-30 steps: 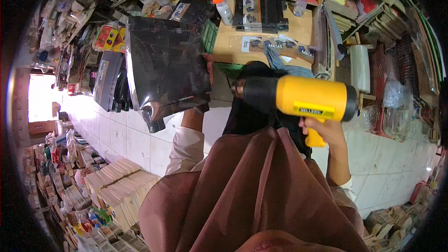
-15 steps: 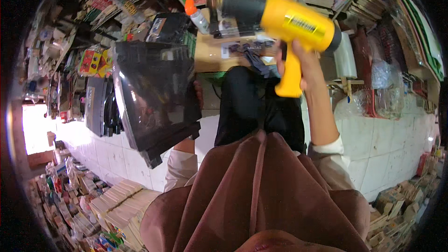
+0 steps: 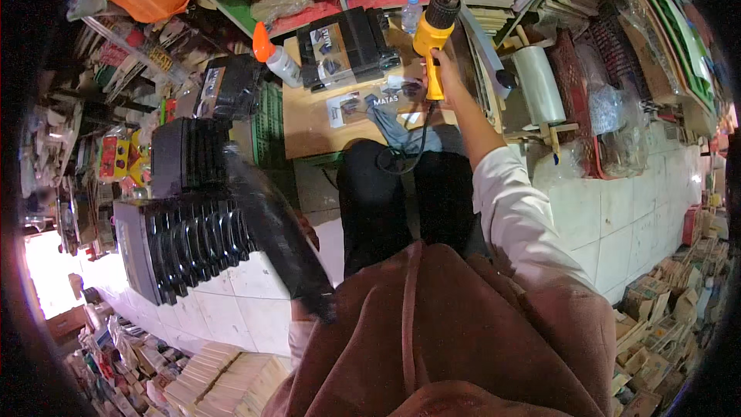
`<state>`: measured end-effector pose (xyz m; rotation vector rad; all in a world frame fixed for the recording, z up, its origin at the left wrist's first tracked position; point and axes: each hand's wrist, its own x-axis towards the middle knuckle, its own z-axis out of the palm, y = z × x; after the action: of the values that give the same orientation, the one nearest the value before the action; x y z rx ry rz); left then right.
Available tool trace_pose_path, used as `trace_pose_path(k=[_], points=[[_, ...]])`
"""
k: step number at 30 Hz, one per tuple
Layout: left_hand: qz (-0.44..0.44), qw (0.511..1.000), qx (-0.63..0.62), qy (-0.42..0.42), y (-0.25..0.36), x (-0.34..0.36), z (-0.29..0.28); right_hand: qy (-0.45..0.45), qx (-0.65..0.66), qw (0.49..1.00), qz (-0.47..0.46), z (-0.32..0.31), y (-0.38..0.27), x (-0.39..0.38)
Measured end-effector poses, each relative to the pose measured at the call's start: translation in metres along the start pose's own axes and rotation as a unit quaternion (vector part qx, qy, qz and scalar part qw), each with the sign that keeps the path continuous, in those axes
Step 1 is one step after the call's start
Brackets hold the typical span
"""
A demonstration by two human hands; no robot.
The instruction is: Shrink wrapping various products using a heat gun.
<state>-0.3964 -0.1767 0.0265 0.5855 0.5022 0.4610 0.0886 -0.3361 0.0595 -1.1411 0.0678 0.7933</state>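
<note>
Yellow-and-black heat gun (image 3: 432,37), gripped in the right hand (image 3: 440,72) over the right side of the light wooden tabletop (image 3: 309,125); flat, glossy black pack (image 3: 276,230), tilted edge-up at left, held by the mostly hidden left hand (image 3: 307,233), just right of stacked glossy black cases (image 3: 193,243).

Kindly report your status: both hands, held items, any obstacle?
Right fingers gripping yellow heat gun. Left fingers, mostly hidden, holding black pack. Cord looped near grey cloth.
</note>
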Motion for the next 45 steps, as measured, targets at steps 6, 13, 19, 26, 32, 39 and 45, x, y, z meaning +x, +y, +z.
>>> trace_pose_path(k=[6,13,19,26,32,39,45], points=[[-0.014,0.988,0.083,0.129,-0.002,-0.022,0.087,0.057,-0.087,0.995,0.0,-0.019,0.021,0.044],[-0.119,0.973,0.096,0.17,-0.03,-0.013,0.081,0.091,-0.152,0.984,-0.001,-0.029,0.024,0.042],[-0.132,0.978,0.096,0.129,-0.023,-0.012,0.093,0.145,-0.36,0.914,-0.121,-0.021,0.016,0.029],[-0.078,0.978,0.02,0.191,-0.03,-0.01,0.061,0.129,-0.523,0.678,-0.5,0.058,0.025,-0.022],[-0.161,0.93,-0.326,-0.061,-0.042,0.017,0.001,-0.078,-0.767,0.604,-0.203,0.107,0.116,0.024],[-0.153,0.917,-0.36,-0.074,-0.025,0.043,0.017,-0.131,-0.719,0.659,-0.177,0.13,0.091,0.005],[-0.175,0.901,-0.381,-0.113,-0.022,0.04,0.041,-0.287,-0.164,0.93,-0.16,0.176,0.04,-0.133]])
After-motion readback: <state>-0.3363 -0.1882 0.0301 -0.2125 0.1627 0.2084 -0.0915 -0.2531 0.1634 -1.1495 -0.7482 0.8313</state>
